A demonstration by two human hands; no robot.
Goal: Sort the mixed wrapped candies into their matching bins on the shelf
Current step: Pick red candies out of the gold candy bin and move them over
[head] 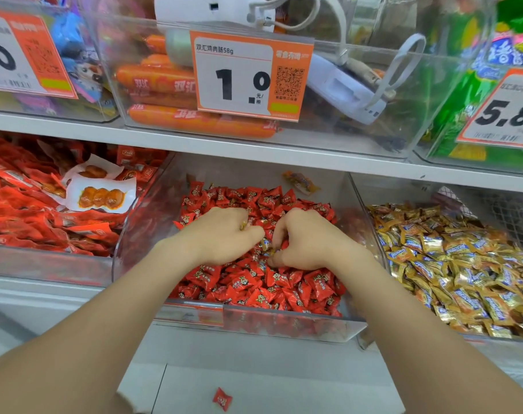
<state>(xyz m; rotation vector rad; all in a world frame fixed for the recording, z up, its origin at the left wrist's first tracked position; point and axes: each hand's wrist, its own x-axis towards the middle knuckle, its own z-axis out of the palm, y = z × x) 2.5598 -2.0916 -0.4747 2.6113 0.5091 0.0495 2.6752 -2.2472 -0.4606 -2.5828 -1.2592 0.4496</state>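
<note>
Red candy [222, 398]: lies alone on the white ledge [284, 383] at 6 o'clock, outside every bin.
Left hand [221, 237]: inside the middle bin [254, 327], fingers curled down into the pile; a gold scrap shows between them, grip cannot be told.
Right hand [308, 243]: just at its 3 o'clock, thumb and fingertips pinching a gold-blue candy [268, 245].
Red candies [254, 282]: fill the middle bin.
Gold candies [451, 264]: heaped in the right bin [493, 204], 3 o'clock.
Red packets [30, 210]: left bin [45, 267], 9 o'clock.
Sausages [164, 82]: upper shelf, 12 o'clock, beside a price tag [248, 76].
</note>
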